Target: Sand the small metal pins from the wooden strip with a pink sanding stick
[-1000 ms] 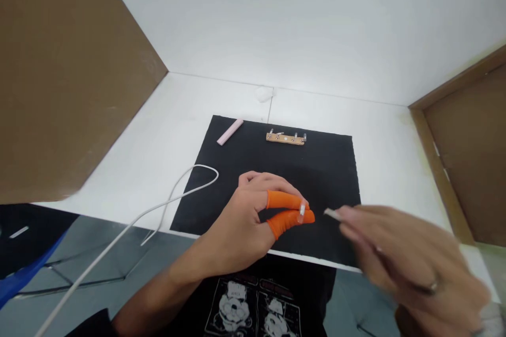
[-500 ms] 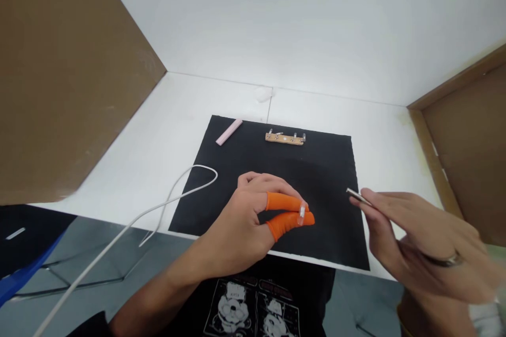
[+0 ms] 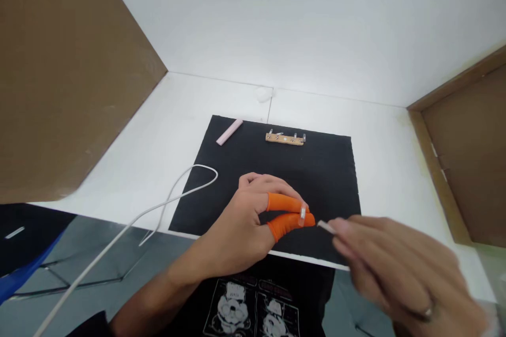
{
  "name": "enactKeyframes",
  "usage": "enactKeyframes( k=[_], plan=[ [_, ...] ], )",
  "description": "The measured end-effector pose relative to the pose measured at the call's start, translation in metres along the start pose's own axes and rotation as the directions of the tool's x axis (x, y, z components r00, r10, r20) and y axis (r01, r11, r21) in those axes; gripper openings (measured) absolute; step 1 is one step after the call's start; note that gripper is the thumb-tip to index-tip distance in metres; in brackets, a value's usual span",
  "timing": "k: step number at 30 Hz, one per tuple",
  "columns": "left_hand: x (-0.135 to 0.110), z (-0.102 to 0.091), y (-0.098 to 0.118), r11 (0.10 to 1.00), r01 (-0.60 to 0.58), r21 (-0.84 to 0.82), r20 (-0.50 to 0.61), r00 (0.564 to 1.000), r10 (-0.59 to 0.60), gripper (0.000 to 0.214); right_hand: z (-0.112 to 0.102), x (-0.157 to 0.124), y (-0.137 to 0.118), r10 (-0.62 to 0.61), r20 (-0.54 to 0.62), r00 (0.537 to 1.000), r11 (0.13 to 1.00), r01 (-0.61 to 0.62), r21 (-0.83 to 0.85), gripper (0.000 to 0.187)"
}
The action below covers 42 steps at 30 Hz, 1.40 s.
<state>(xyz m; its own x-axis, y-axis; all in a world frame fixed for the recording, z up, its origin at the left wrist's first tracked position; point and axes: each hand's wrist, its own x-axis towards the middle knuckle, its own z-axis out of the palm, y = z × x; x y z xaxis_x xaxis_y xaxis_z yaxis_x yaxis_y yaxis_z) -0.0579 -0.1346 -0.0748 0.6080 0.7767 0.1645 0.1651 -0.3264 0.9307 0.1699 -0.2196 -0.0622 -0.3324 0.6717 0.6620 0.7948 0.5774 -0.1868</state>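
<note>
Orange finger cots cover the thumb and index finger of my left hand [image 3: 249, 216]. Pinched at their tips is a small clear piece [image 3: 302, 214] with a whitish middle; its exact kind I cannot make out. My right hand [image 3: 399, 263], blurred by motion and wearing a ring, grips a thin, flat metallic tool [image 3: 326, 227], most of it hidden by the fingers. The tool's tip points at the left fingertips, a short gap away. Farther back on the black mat [image 3: 316, 168] lies a narrow wooden strip [image 3: 285, 139] carrying several small clear pieces.
A pale pink bar [image 3: 230, 132] lies at the mat's back left. A white cable [image 3: 169, 201] loops over the mat's left edge and hangs off the table. White tabletop [image 3: 134, 179] surrounds the mat, with brown side panels [image 3: 59, 79] left and right and a white wall behind.
My right hand has moved left and slightly down, bringing the metallic tool close to the left fingertips. The left hand with the clear piece has stayed almost still.
</note>
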Motion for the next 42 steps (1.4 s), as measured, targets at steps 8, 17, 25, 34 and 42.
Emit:
enactKeyframes(
  k=[8, 17, 25, 34, 42],
  plan=[
    [0.0, -0.002, 0.0, 1.0, -0.01, -0.004, 0.008, 1.0, 0.01, 0.005, -0.003, 0.008, 0.008, 0.075, -0.072, 0.995, 0.993, -0.081, -0.087, 0.03],
    [0.0, -0.002, 0.0, 1.0, -0.02, -0.015, 0.006, 1.0, 0.02, 0.007, -0.01, 0.006, -0.005, -0.002, 0.121, 0.993, 1.0, 0.0, 0.022, 0.031],
    [0.0, -0.002, 0.0, 1.0, -0.02, -0.017, -0.007, 1.0, 0.02, 0.005, 0.001, 0.005, -0.002, -0.004, -0.015, 1.0, 1.0, 0.004, -0.005, 0.019],
    [-0.002, -0.001, -0.002, 1.0, -0.021, -0.008, 0.005, 1.0, 0.021, 0.006, 0.004, 0.007, 0.017, 0.036, -0.115, 0.993, 0.993, -0.048, -0.106, 0.024],
    [0.003, 0.0, -0.002, 1.0, -0.016, -0.023, 0.023, 1.0, 0.017, 0.007, -0.002, 0.0, 0.0, 0.029, 0.086, 0.996, 0.999, -0.031, 0.029, 0.03]
  ],
)
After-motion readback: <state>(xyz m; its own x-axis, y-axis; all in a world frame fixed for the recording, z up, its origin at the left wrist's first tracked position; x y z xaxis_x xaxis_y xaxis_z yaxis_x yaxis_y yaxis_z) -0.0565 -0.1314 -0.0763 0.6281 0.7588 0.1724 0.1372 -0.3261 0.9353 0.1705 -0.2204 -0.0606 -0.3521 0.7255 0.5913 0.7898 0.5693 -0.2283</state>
